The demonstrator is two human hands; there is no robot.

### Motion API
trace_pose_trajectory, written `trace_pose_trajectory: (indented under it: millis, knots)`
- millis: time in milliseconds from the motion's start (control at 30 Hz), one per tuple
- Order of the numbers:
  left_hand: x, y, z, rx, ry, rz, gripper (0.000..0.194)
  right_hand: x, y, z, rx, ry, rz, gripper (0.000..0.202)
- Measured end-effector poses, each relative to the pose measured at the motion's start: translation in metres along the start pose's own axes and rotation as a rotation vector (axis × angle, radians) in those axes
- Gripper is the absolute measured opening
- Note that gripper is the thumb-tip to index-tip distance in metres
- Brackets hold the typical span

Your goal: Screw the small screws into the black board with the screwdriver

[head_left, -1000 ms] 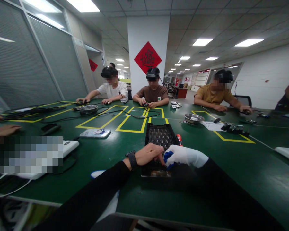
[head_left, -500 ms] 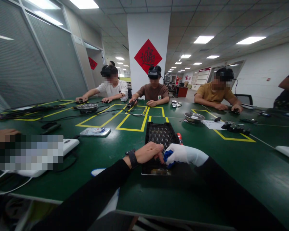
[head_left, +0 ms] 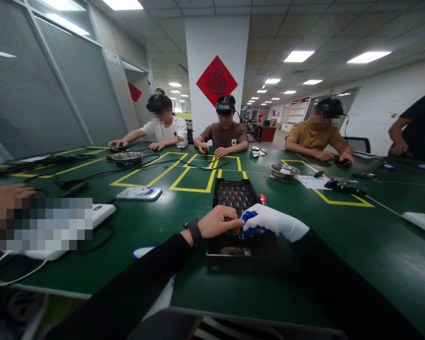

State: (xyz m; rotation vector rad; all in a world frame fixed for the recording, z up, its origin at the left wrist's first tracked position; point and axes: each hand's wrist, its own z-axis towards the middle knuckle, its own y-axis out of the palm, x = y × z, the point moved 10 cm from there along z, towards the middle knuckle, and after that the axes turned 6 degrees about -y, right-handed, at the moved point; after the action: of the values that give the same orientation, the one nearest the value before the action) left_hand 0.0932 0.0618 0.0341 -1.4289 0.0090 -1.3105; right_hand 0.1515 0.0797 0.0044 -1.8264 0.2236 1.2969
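Observation:
A black case with rows of small metal pieces lies open in front of me, its glossy near part close to my forearms. My left hand, bare with a black watch on the wrist, is over the case with fingers curled and pinched towards the other hand. My right hand wears a white glove with blue fingertips and is closed beside it over the case's right side. The fingertips meet or nearly meet; what they hold is hidden. Beyond the glove shows a small red object.
On the green table lie a phone, a white device with a cable, two metal bowls, paper and black parts. Several people with headsets sit opposite; another person's hand is at left.
My left fingers have curled and shifted slightly against the gloved hand. The right glove has turned, showing more blue. Across the table, the middle person's hands have moved; a standing person at right has come further in.

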Motion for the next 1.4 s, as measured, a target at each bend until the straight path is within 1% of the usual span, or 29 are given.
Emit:
trace_pose_trajectory:
  millis: [100, 200, 300, 367, 433, 500, 600, 667, 733, 800, 900, 1100, 1267, 1400]
  knots:
    - [-0.006, -0.004, 0.001, 0.056, -0.041, 0.021, 0.037, 0.013, -0.012, 0.0, 0.133, 0.071, 0.012, 0.023]
    - [-0.009, -0.005, 0.002, 0.072, -0.056, 0.033, 0.032, 0.022, -0.015, 0.002, 0.207, 0.104, 0.043, 0.021]
    - [-0.01, -0.008, 0.003, 0.094, -0.068, 0.062, 0.028, 0.021, -0.016, 0.003, 0.256, 0.088, 0.1, 0.02]
    - [-0.011, -0.012, 0.003, 0.132, -0.081, 0.088, 0.027, 0.016, -0.022, 0.003, 0.312, 0.048, 0.126, 0.023]
    - [-0.013, -0.017, 0.003, 0.173, -0.095, 0.112, 0.026, 0.012, -0.036, -0.001, 0.43, 0.007, 0.144, 0.026]
    - [-0.017, -0.019, 0.003, 0.196, -0.112, 0.136, 0.026, 0.014, -0.056, -0.009, 0.599, -0.013, 0.173, 0.03]
    - [-0.025, -0.017, 0.005, 0.194, -0.142, 0.188, 0.026, 0.026, -0.085, -0.026, 0.861, -0.058, 0.242, 0.032]
    - [-0.03, -0.017, 0.006, 0.203, -0.172, 0.239, 0.025, 0.036, -0.098, -0.034, 0.965, -0.099, 0.294, 0.032]
    - [-0.034, -0.017, 0.006, 0.22, -0.202, 0.29, 0.025, 0.048, -0.103, -0.034, 0.976, -0.108, 0.35, 0.032]
    - [-0.036, -0.017, 0.007, 0.229, -0.226, 0.333, 0.024, 0.058, -0.102, -0.031, 0.939, -0.085, 0.391, 0.034]
    - [-0.037, -0.017, 0.007, 0.236, -0.249, 0.373, 0.024, 0.064, -0.1, -0.028, 0.908, -0.06, 0.382, 0.035]
    - [-0.036, -0.019, 0.009, 0.237, -0.241, 0.384, 0.023, 0.059, -0.1, -0.027, 0.955, -0.081, 0.31, 0.034]
    - [-0.043, -0.025, 0.01, 0.22, -0.263, 0.41, 0.024, 0.054, -0.1, -0.031, 1.008, -0.114, 0.305, 0.035]
    - [-0.043, -0.028, 0.008, 0.231, -0.243, 0.377, 0.025, 0.048, -0.103, -0.035, 1.026, -0.136, 0.278, 0.034]
